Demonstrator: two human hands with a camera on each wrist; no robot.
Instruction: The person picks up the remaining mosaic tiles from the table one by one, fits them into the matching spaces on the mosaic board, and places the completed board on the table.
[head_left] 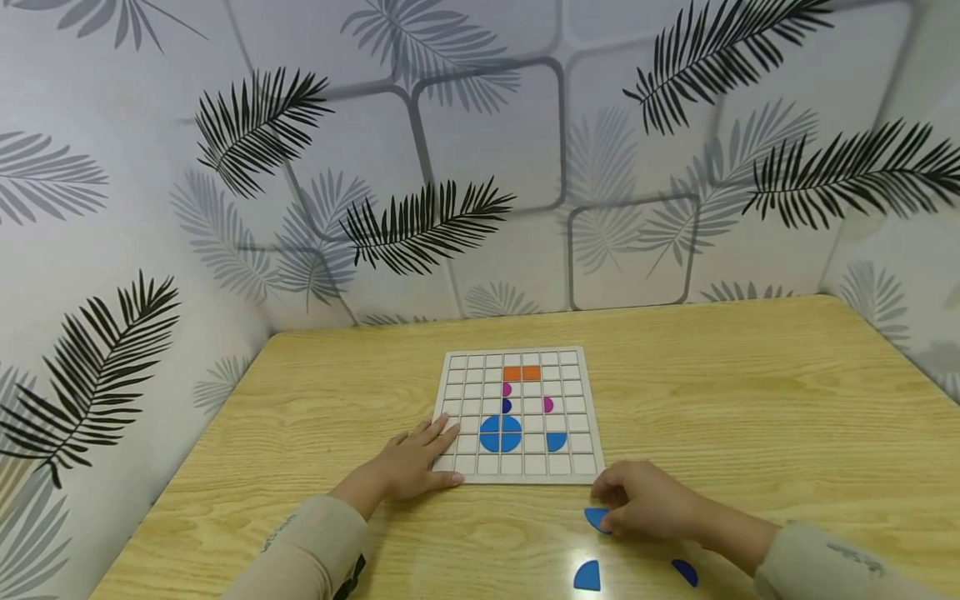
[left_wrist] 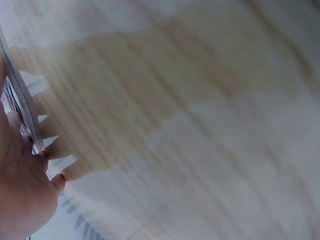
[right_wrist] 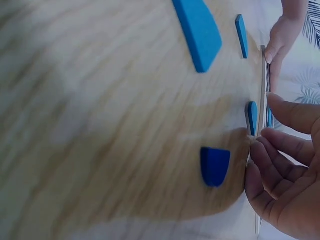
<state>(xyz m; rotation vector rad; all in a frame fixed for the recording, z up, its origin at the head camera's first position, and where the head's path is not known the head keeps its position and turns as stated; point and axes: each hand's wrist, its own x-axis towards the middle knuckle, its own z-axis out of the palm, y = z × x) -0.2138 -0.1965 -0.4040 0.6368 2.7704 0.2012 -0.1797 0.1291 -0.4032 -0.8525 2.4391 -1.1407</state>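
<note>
A white square grid board [head_left: 472, 471] lies on the table. My left hand [head_left: 416, 458] rests with spread fingers on its near left corner; in the left wrist view that hand [left_wrist: 22, 185] is at the board's edge [left_wrist: 27, 107]. On the grid are two orange squares [head_left: 521, 373], a blue circle of quarter pieces [head_left: 500, 434], a single blue quarter [head_left: 556, 441], two magenta half-circles [head_left: 548, 405] and a dark blue one [head_left: 507, 406]. My right hand [head_left: 645, 504] bends over a loose blue quarter piece [head_left: 596, 519], thumb and fingertips [right_wrist: 272, 135] apart right beside it.
Another blue quarter [head_left: 587, 575] and a dark blue half-circle [head_left: 685, 572] lie near the table's front. A larger-looking blue piece [right_wrist: 198, 35] shows in the right wrist view. A bit of orange peeks from under the right forearm. Leaf-patterned wall [head_left: 495, 283] borders the wooden table [head_left: 720, 375].
</note>
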